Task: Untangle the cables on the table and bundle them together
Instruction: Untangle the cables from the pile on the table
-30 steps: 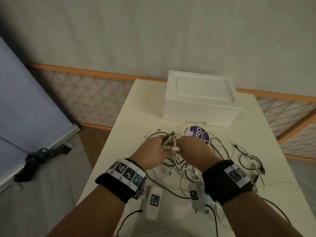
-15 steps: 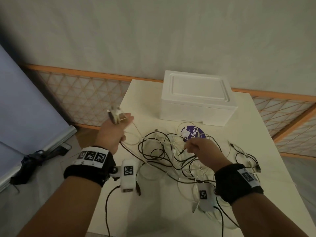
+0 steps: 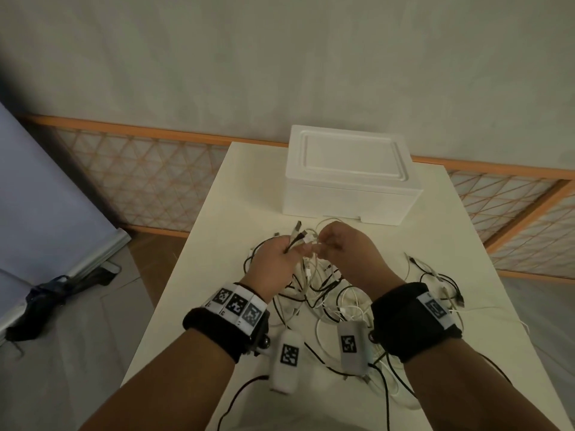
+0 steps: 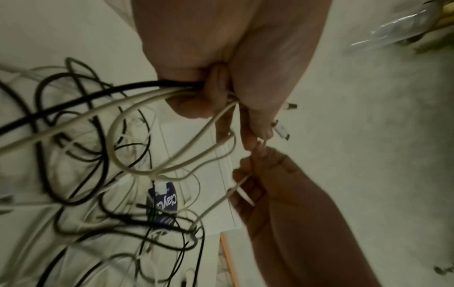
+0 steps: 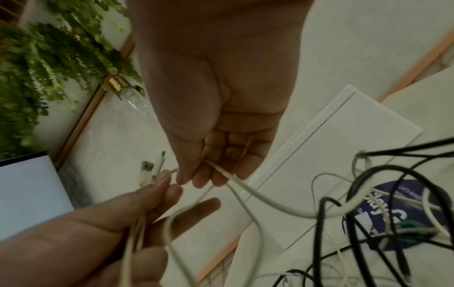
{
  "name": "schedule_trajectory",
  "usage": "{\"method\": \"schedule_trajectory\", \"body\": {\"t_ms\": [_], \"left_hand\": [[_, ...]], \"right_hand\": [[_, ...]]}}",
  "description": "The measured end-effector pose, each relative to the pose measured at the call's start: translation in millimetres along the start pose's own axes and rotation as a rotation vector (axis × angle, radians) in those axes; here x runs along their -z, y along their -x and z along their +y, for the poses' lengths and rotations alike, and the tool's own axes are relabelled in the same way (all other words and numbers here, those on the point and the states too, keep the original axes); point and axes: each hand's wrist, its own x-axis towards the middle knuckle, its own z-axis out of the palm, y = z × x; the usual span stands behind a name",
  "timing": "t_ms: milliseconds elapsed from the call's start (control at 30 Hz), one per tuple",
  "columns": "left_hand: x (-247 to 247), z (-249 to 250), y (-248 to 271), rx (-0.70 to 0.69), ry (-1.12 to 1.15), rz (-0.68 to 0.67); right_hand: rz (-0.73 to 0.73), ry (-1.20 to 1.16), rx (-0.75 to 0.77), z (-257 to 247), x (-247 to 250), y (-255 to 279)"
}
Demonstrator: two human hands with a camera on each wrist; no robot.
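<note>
- Cables, black and white, are lying tangled mid-table, toward its near edge.
- Left hand is gripping several cable ends, plugs sticking up.
- Right hand is pinching a white cable just beside them.
- White box is sitting at the table's far edge.

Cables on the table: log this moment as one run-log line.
left hand: grips gathered cable ends | right hand: pinches white cable | tangle: on table
</note>
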Motion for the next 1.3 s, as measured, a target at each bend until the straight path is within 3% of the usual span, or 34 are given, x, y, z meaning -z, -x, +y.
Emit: {"method": "schedule_trajectory", "body": {"t_ms": [100,200,300,400,500,667,800,900,967,1067,1133,1300], "left_hand": [[16.2,12.0,-6.0,0.025,0.159,0.073],[29.1,13.4,-14.2,0.051,0.434,0.115],[25.4,6.4,-12.7,0.075,0.583,-0.028],[8.4,-9.1,-7.3,0.119,0.457,-0.227],[-17.3,-14.9,-7.0,0.073,0.111,-0.31],[-46.7,-4.4,-19.5,-0.035,-0.08,-0.135],[-52.4,-4.6,-23.4,-0.021,-0.074,-0.234],[-54.1,-2.5,-23.5,-0.042,-0.021,-0.13],[-51.9,1.3,-24.3,-0.019,0.084,-0.048],[-45.8,8.9,-28.4,0.018,0.25,0.037],[-40.9,15.3,-31.2,0.017,0.323,0.08],[-26.4,17.9,-37.3,0.036,0.41,0.136]], "right_hand": [[-0.154,0.143,-0.033,18.7,1.0,5.0],[-0.159,0.232,-0.064,35.0,1.8,12.8],[-0.107,0.181,-0.063,36.1,2.5,11.8],[0.025,-0.02,-0.084,27.4,9.7,5.1],[0.108,-0.268,-0.134,17.4,19.2,0.2],[0.156,-0.279,-0.099,19.4,23.7,5.5],[0.209,-0.382,-0.098,26.0,25.1,12.7],[0.223,-0.494,-0.1,33.0,19.0,13.7],[0.149,-0.347,-0.094,43.9,14.3,13.3],[-0.067,0.288,-0.045,58.5,8.0,19.6],[-0.058,0.342,-0.087,62.9,5.6,21.6],[0.049,0.215,-0.128,63.8,19.5,21.1]]}}
